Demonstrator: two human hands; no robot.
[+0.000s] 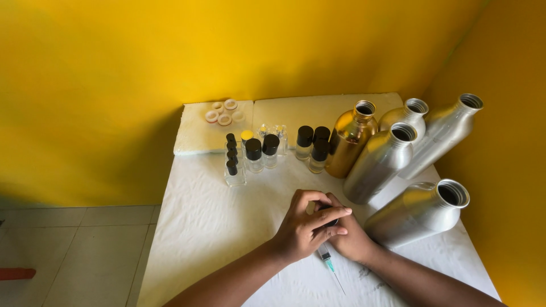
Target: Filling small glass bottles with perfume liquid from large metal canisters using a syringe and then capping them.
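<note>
Small black-capped glass vials [254, 152] stand near the table's [199, 227] far edge. Left hand [307, 224] closed over a dark-capped vial [328, 220] at table centre; right hand [350, 236] cups it beneath. Syringe [329, 262] lies under the hands. Silver aluminium bottles [418, 213] open, along right edge.

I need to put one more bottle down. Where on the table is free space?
Free: the white cloth left of the hands, below the small vials. Crowded: the right side with the metal bottles, and the syringe under the hands.
</note>
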